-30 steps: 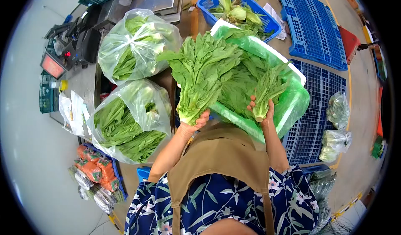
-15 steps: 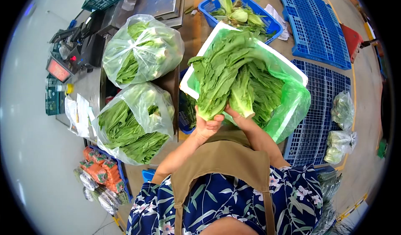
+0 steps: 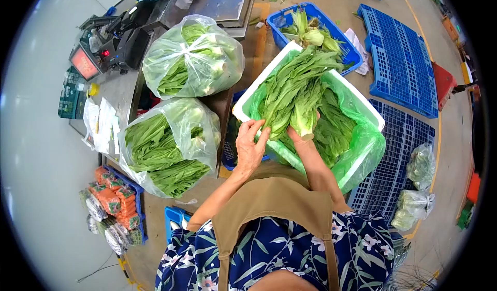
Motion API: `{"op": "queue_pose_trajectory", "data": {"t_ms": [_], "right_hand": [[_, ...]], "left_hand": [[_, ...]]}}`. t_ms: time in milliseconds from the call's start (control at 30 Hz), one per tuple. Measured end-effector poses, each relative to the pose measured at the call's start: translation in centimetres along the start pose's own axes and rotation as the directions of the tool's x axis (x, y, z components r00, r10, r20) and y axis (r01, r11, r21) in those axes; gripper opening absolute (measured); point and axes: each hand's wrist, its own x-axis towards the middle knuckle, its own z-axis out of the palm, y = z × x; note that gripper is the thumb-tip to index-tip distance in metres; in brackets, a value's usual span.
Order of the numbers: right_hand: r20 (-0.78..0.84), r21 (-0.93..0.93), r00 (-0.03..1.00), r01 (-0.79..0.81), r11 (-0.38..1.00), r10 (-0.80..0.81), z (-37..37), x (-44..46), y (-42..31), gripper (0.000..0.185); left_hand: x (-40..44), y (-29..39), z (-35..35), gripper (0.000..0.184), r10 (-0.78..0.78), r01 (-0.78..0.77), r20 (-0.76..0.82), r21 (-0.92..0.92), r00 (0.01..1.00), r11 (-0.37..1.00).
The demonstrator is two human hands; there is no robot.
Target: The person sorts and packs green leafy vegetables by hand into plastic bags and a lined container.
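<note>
Long-leaved leaf lettuce [image 3: 303, 91] lies raised over a white foam box [image 3: 373, 110] lined with a green plastic bag [image 3: 357, 164]. My right hand [image 3: 301, 142] is wrapped round the pale cut stem end, its fingers partly hidden behind the lettuce. At the leaf edge on the left, my left hand [image 3: 252, 146] has thumb and fingers closed on a leaf. More lettuce [image 3: 335, 130] sits in the box beneath.
Two clear bags of lettuce [image 3: 194, 58] [image 3: 168, 148] stand left by a metal counter [image 3: 115, 91]. A blue basket [image 3: 349, 55] with leaf scraps is beyond the box. Blue pallets [image 3: 398, 58] lie right. Bagged carrots [image 3: 111, 198] are lower left.
My left hand has shifted from the stem end to the left leaf edge, its grip loosened. My right hand still holds the stem. The whole view has turned slightly.
</note>
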Motion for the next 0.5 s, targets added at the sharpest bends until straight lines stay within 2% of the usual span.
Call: {"op": "queue_pose_trajectory", "data": {"t_ms": [33, 67, 167, 267, 367, 500], "right_hand": [[-0.015, 0.012, 1.0, -0.01, 1.0, 0.01, 0.0, 0.2, -0.2, 0.065], [0.031, 0.022, 0.999, -0.023, 1.0, 0.022, -0.8, 0.6, -0.3, 0.067], [0.06, -0.134, 0.998, 0.023, 0.991, -0.015, -0.6, 0.6, -0.4, 0.067], [0.082, -0.025, 0.997, -0.001, 1.0, 0.004, 1.0, 0.5, 0.2, 0.065], [0.038, 0.058, 0.998, -0.046, 0.997, 0.044, -2.2, 2.6, 0.8, 0.064], [-0.04, 0.026, 0.999, -0.002, 1.0, 0.003, -3.9, 3.7, 1.8, 0.063]], "left_hand": [[0.2, 0.0, 0.1, 0.022, 0.023, -0.023, -0.008, 0.021, 1.0, 1.0], [0.3, 0.1, 0.2, 0.019, -0.027, 0.027, -0.001, -0.043, 1.0, 0.999], [0.7, 0.1, -0.2, 0.015, -0.079, 0.081, 0.039, -0.046, 0.996, 0.996], [0.3, 0.0, -0.3, 0.012, -0.12, 0.115, -0.06, -0.08, 0.991, 0.99], [0.1, -1.1, -0.1, 0.012, -0.249, 0.232, -0.034, -0.267, 0.968, 0.935], [0.0, -0.9, 0.4, 0.012, -0.181, 0.137, -0.093, -0.356, 0.979, 0.924]]}}
